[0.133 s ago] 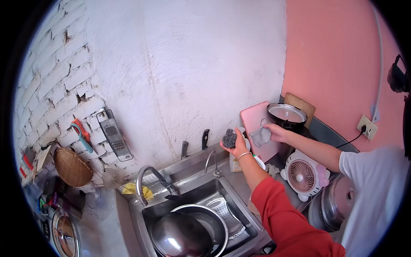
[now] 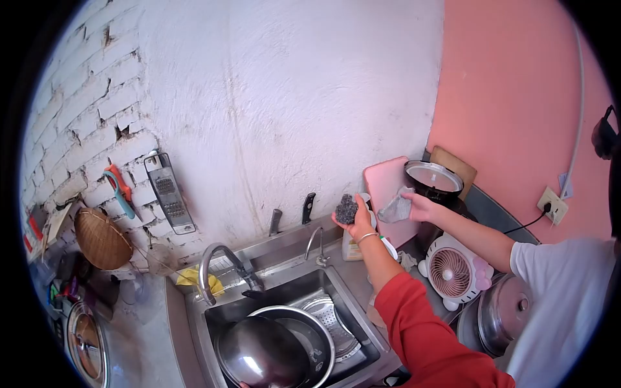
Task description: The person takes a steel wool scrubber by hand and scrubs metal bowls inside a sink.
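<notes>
"Sink point(image 2: 304, 286) and domed metal bowl point(image 2: 262, 349) have slid slightly left in the frame, and the grey cloth point(image 2: 394, 208) has changed shape."

"Nearest first, then: what of the left hand?"

"Only a sliver, apparently of the left hand point(image 2: 244, 385), shows at the bottom edge beside the bowl; I cannot tell its grip. That bowl sits dome-up, partly within a wider basin point(image 2: 333, 352), in the lower middle."

"And the right?"

"Red-sleeved, the right hand point(image 2: 363, 223) grasps a dark scourer point(image 2: 346, 208), just right of the frame's centre."

"Who has the cloth?"

"Another person's hand point(image 2: 424, 207), white-sleeved, pinches it near the scourer, on its right but apart. Below that forearm stands a fan point(image 2: 449, 273)."

"Farther off?"

"Behind the hands, a pink board point(image 2: 383, 176) leans beside a lidded pot point(image 2: 435, 178). Far left, a grater point(image 2: 169, 194) hangs against the wall."
</notes>
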A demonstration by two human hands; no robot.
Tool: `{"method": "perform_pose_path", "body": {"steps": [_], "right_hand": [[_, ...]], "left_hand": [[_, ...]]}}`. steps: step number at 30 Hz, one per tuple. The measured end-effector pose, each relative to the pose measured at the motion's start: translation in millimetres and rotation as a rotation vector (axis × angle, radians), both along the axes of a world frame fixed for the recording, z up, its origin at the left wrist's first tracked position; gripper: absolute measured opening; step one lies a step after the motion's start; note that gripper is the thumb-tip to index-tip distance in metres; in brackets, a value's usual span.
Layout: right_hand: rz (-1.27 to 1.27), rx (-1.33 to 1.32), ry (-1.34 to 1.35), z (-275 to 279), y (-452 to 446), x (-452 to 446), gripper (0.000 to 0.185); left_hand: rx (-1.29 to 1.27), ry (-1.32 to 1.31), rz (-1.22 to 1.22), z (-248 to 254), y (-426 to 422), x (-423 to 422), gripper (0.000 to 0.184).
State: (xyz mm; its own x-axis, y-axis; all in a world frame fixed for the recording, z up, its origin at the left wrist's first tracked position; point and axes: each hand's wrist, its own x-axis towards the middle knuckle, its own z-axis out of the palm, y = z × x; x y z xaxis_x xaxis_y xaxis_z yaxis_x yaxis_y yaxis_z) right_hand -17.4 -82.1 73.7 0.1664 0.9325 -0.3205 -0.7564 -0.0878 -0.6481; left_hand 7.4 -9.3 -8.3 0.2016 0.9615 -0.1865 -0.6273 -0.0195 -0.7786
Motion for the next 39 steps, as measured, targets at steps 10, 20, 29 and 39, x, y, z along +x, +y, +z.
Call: {"method": "perform_pose_path", "body": {"steps": [10,20,29,39], "right_hand": [[-0.174,-0.084,-0.056,50,-23,-35,0.032],[-0.03,0.169,-0.132,-28,33,4,0.04],[0.325,0.484,-0.552,-16,-58,-45,0.058],[0.448,1.276,-1.854,-125,-235,-253,0.042]], "left_hand": [[0.055,-0.225,-0.243,34,-27,-37,0.028],[-0.549,2.453,-0.024,-171,-411,-359,0.045],[-0.613,2.415,-0.096,-122,-443,-365,0.046],[-0.558,2.524,-0.102,-105,-437,-353,0.039]]}}
